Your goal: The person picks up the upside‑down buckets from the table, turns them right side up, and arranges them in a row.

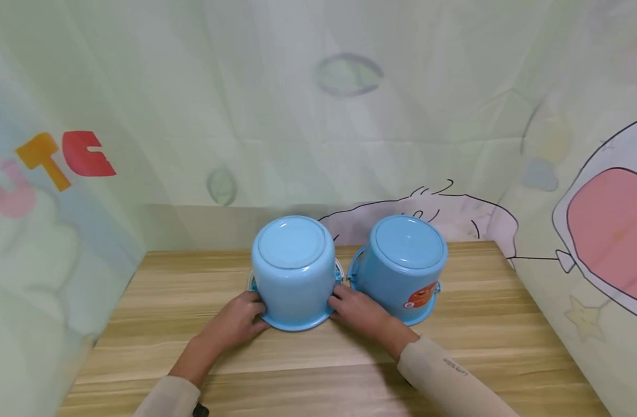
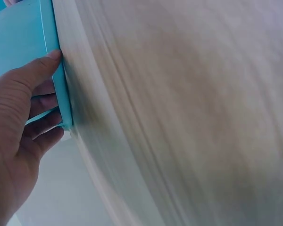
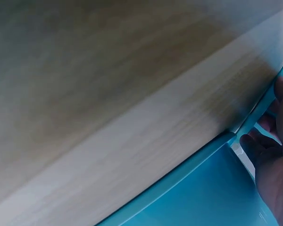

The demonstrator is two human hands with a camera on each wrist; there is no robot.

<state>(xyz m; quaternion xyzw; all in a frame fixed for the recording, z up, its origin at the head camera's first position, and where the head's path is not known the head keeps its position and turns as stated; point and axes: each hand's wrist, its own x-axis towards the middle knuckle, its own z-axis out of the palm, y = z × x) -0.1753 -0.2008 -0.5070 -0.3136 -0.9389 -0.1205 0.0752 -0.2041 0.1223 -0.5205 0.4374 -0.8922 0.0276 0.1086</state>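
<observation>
Two light blue plastic buckets stand upside down side by side on the wooden table. At the left bucket, my left hand holds the rim from the left side. In the left wrist view its thumb lies on the rim and its fingers bend along the bucket's side. My right hand grips the same bucket's rim on the right, between the two buckets. The right wrist view shows its fingers at the rim, partly cut off by the frame. Beside it, the right bucket carries a red sticker.
The wood-grain table spreads in front of the buckets. Behind it hangs a pale printed curtain, which also runs along both sides. A handle lies low around the right bucket, close to the left one.
</observation>
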